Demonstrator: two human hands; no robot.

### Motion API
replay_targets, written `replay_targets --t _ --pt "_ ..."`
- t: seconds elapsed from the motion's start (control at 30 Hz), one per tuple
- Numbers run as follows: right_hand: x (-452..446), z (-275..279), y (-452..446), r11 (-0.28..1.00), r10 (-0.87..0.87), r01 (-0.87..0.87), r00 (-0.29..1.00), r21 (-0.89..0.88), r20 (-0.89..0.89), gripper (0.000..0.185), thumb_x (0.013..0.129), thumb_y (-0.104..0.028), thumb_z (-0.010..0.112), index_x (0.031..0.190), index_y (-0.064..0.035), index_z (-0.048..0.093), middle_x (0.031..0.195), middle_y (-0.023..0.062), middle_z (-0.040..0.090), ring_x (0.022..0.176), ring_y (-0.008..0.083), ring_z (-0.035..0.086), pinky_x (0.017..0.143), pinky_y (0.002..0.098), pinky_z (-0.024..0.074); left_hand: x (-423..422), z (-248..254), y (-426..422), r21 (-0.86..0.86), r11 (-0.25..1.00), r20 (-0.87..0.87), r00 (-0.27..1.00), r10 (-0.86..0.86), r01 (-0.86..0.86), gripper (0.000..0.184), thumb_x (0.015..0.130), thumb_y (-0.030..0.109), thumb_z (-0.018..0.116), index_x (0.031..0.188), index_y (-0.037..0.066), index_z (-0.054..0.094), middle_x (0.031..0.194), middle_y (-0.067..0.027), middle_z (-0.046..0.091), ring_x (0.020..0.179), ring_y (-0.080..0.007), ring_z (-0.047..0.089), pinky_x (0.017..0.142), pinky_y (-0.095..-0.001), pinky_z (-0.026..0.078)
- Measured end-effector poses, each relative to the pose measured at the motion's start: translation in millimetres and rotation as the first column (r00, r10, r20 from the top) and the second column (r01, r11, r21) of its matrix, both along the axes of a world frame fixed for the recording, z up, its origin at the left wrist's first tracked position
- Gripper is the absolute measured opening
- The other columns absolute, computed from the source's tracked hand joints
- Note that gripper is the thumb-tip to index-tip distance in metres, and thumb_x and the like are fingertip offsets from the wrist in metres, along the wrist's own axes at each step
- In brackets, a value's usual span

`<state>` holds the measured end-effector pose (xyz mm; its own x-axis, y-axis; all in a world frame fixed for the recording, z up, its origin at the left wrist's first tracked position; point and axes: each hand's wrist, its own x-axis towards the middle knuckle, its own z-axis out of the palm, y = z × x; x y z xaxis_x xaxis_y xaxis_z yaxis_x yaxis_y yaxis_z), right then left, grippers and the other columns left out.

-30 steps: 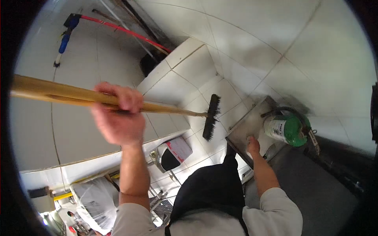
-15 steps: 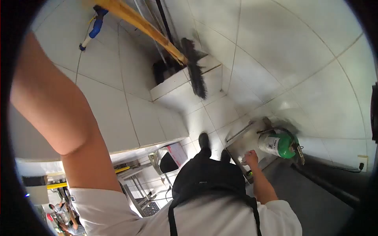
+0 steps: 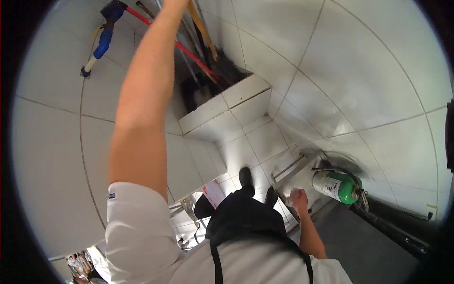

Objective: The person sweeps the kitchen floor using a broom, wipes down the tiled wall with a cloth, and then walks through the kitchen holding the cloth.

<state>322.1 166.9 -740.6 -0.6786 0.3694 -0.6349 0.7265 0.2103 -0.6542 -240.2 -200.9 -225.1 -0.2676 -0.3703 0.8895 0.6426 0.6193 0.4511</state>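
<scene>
My left arm reaches up to the top edge, where only the base of my left hand (image 3: 176, 4) shows; its fingers are cut off by the frame. Right beside it is the yellow wooden handle (image 3: 202, 29) of a broom, whose dark bristles (image 3: 230, 70) rest in the corner recess. A red pole (image 3: 191, 56) and other long handles lean there too. Low on my right side, my right hand (image 3: 298, 199) is closed, with its fingers curled; whatever it may hold is too small to make out.
A tiled ledge (image 3: 227, 108) fronts the recess. A green cylinder (image 3: 338, 186) lies by the right wall, near a metal frame (image 3: 291, 170). Blue piping (image 3: 103, 43) runs on the left wall. People (image 3: 80, 265) are visible far off at lower left.
The broom has moved from in front of the ledge back into the corner recess, its bristles now behind the ledge. My left arm has swung right and upward. My right hand remains low.
</scene>
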Motion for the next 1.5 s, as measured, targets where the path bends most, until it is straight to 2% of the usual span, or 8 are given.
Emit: replay_targets --t 0.17,0.4,0.77,0.83,1.07,1.27,1.4,1.5 --pt "28.3 -34.3 7.1 0.959 0.152 -0.124 0.984 0.255 -0.094 0.026 0.079 -0.014 0.069 0.099 -0.0041 0.055 0.088 0.0103 0.062 0.073 0.0166 0.061 0.058 0.0319 0.05 -46.1 -123.9 -53.8 -0.004 0.989 0.383 0.914 -0.136 0.149 0.035 0.099 0.034 0.052 0.11 0.0 0.05 0.091 -0.0068 0.062 0.079 -0.0199 0.061 0.073 -0.033 0.048" --pt "17.2 21.8 -8.8 0.998 -0.055 0.055 0.998 0.031 0.0 0.026 0.079 -0.014 0.07 0.1 -0.0039 0.058 0.088 0.0081 0.062 0.078 0.0152 0.058 0.069 0.0315 0.0486 -103.4 -257.8 -142.9 0.353 0.898 0.91 0.318 -0.265 -0.261 0.075 0.089 0.038 0.063 0.138 -0.008 0.031 0.143 -0.0251 0.043 0.13 -0.0375 0.044 0.106 -0.0413 0.038" --pt "-77.5 78.2 -55.7 0.963 -0.101 0.054 0.981 -0.265 -0.166 0.02 0.089 -0.018 0.066 0.101 -0.0014 0.063 0.092 0.0042 0.065 0.087 0.0136 0.059 0.077 0.0266 0.046 36.9 -250.5 -93.2 0.889 0.444 0.373 0.735 -0.567 -0.109 0.054 0.095 0.022 0.059 0.137 -0.001 0.034 0.099 -0.0113 0.057 0.071 -0.0183 0.053 0.057 -0.0345 0.046" --pt "-92.9 75.4 -60.0 0.948 -0.049 -0.062 0.94 -0.311 -0.337 0.02 0.091 -0.016 0.063 0.108 -0.004 0.061 0.094 0.0012 0.06 0.084 0.0096 0.054 0.073 0.025 0.0447 113.0 -289.0 -54.2 0.836 0.542 0.429 0.512 -0.744 0.087 0.018 0.094 0.023 0.055 0.087 0.008 0.051 0.079 -0.0024 0.056 0.067 -0.0147 0.052 0.059 -0.0311 0.044" --pt "-118.3 200.3 -78.2 0.753 0.066 -0.335 0.895 -0.566 -0.442 0.045 0.088 -0.008 0.064 0.131 -0.0084 0.051 0.115 0.0097 0.061 0.101 0.0161 0.059 0.087 0.0313 0.048 426.8 -374.5 95.6 0.95 0.297 0.214 -0.495 -0.842 -0.094 0.067 0.092 0.054 0.055 0.144 0.017 0.034 0.139 -0.0097 0.045 0.123 -0.0304 0.049 0.098 -0.0549 0.042" --pt "-77.3 175.7 -59.8 0.716 0.631 -0.696 0.612 0.056 -0.477 0.047 0.085 -0.011 0.065 0.13 -0.0079 0.052 0.115 0.0156 0.064 0.099 0.0349 0.064 0.089 0.0389 0.05 501.2 -376.5 130.0 0.922 -0.188 -0.276 -0.232 -0.933 -0.339 0.067 0.091 0.053 0.058 0.141 0.015 0.038 0.14 -0.0091 0.045 0.129 -0.0272 0.044 0.103 -0.053 0.039" --pt "-57.9 160.2 -45.0 0.806 0.156 -0.391 0.864 -0.444 -0.479 0.036 0.084 -0.01 0.068 0.117 -0.0037 0.058 0.102 0.0105 0.066 0.09 0.0189 0.063 0.079 0.032 0.0504 504.5 -360.1 131.1 0.94 0.289 0.21 -0.363 -0.908 -0.18 0.048 0.092 0.025 0.067 0.131 0.006 0.046 0.119 -0.0075 0.059 0.113 -0.0192 0.057 0.096 -0.0368 0.047" --pt "-52.6 159.9 -31.0 0.861 0.097 -0.274 0.916 -0.429 -0.389 0.031 0.083 -0.011 0.071 0.111 -0.0013 0.061 0.092 0.0061 0.064 0.082 0.0117 0.06 0.072 0.027 0.0485 503.3 -359.7 143.0 0.985 0.119 0.099 -0.161 -0.982 -0.122 0.041 0.092 0.026 0.067 0.122 0.002 0.049 0.113 -0.0079 0.061 0.1 -0.0161 0.061 0.087 -0.0303 0.049"
